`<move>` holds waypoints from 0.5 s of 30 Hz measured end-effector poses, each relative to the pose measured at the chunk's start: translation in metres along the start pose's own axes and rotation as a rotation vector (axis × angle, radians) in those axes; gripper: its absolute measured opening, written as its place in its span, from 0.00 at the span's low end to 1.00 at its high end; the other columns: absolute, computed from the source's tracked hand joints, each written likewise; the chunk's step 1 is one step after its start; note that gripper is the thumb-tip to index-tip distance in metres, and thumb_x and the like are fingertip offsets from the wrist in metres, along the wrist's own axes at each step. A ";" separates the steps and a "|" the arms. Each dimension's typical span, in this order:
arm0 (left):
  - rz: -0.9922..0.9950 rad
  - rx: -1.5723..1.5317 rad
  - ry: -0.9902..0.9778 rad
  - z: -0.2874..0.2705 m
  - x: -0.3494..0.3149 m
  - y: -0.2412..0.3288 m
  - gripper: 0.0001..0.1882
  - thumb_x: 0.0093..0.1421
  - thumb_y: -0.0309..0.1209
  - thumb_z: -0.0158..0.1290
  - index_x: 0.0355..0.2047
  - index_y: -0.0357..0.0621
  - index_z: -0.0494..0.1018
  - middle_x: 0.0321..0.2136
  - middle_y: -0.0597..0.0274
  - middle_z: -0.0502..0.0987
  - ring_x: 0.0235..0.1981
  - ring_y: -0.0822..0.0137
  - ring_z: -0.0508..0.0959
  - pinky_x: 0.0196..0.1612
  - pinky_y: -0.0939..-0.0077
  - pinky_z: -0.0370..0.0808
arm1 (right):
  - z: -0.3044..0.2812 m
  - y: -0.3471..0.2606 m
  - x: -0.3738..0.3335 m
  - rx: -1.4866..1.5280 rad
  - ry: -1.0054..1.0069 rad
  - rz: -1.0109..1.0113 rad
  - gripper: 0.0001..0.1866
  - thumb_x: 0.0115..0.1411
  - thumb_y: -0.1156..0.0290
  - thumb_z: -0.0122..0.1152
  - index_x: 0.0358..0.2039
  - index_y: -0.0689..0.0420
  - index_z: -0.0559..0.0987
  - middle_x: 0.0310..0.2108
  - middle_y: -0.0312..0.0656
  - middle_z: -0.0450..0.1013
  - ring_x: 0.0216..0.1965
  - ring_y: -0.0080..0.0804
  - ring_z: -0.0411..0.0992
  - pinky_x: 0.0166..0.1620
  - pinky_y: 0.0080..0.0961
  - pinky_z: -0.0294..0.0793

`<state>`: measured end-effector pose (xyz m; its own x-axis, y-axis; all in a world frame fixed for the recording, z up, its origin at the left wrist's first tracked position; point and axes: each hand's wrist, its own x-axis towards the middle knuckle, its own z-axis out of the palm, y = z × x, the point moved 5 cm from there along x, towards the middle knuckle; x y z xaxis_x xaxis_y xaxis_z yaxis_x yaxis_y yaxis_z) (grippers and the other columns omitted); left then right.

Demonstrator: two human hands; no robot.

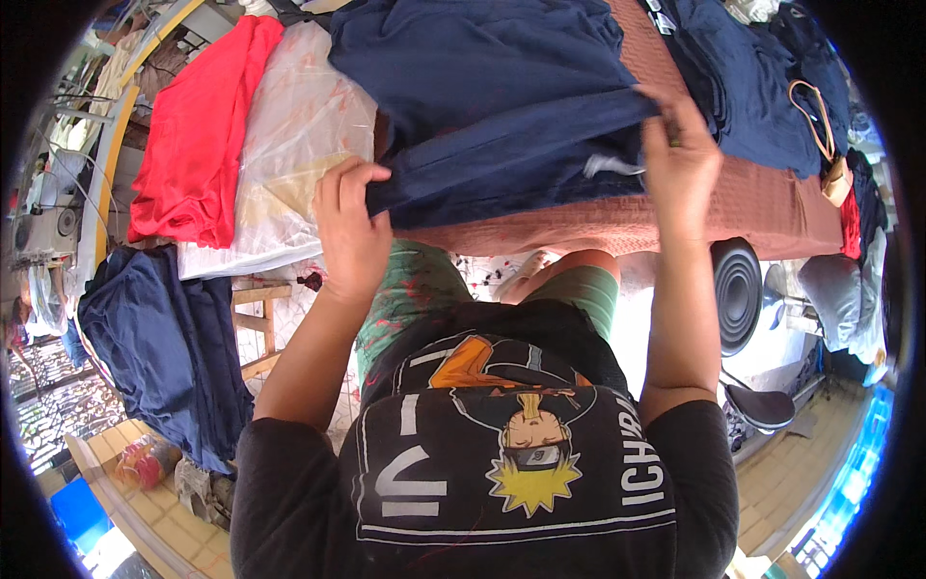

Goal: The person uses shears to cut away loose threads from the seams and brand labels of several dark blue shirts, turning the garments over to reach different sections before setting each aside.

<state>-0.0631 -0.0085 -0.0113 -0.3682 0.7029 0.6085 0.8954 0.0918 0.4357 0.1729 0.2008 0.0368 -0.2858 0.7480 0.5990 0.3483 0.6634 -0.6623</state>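
A navy blue cloth garment [492,82] lies spread over the table in front of me. Its near edge forms a long folded band, stretched between my hands. My left hand [349,227] is closed on the left end of that band, fingers curled over the cloth. At the other end my right hand [683,154] pinches the band's corner between thumb and fingers. A small white tag [612,167] shows on the garment beside my right hand. Whether the garment is a shirt or trousers I cannot tell.
A brown quilted cover [772,207] drapes the table. More folded navy garments [743,87] are stacked at the right. Red cloth [207,125] and clear plastic sheeting [304,135] lie at the left. Navy cloth [174,347] hangs lower left. A round black object [736,294] stands right of my legs.
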 end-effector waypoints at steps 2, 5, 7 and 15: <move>0.070 -0.059 -0.141 -0.002 -0.013 -0.008 0.19 0.38 0.12 0.51 0.31 0.46 0.73 0.36 0.61 0.74 0.42 0.55 0.72 0.47 0.60 0.67 | -0.018 0.010 0.004 -0.114 0.040 -0.047 0.13 0.52 0.80 0.56 0.39 0.54 0.80 0.35 0.43 0.77 0.36 0.39 0.76 0.41 0.26 0.73; 0.245 -0.137 -0.397 0.013 -0.023 0.000 0.13 0.40 0.17 0.55 0.28 0.46 0.74 0.34 0.62 0.75 0.40 0.58 0.74 0.43 0.65 0.69 | -0.016 0.063 -0.020 -0.441 -0.368 -0.050 0.12 0.53 0.77 0.60 0.39 0.55 0.80 0.36 0.45 0.76 0.36 0.43 0.76 0.40 0.31 0.74; 0.302 -0.172 -0.454 0.009 -0.024 0.006 0.09 0.42 0.23 0.60 0.27 0.46 0.75 0.33 0.63 0.76 0.36 0.61 0.75 0.38 0.69 0.69 | -0.019 0.065 -0.027 -0.450 -0.451 0.107 0.12 0.53 0.75 0.61 0.39 0.55 0.81 0.36 0.45 0.76 0.37 0.45 0.75 0.40 0.32 0.74; 0.154 -0.317 -0.357 0.037 0.023 0.026 0.09 0.53 0.25 0.58 0.36 0.44 0.78 0.38 0.61 0.77 0.39 0.56 0.77 0.46 0.67 0.73 | 0.014 -0.001 -0.014 -0.213 -0.512 0.141 0.16 0.54 0.61 0.65 0.41 0.55 0.79 0.34 0.46 0.78 0.35 0.40 0.77 0.40 0.30 0.74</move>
<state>-0.0384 0.0361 -0.0107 -0.0798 0.8942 0.4405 0.7921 -0.2114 0.5726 0.1641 0.1900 0.0230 -0.6011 0.7782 0.1818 0.5714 0.5776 -0.5830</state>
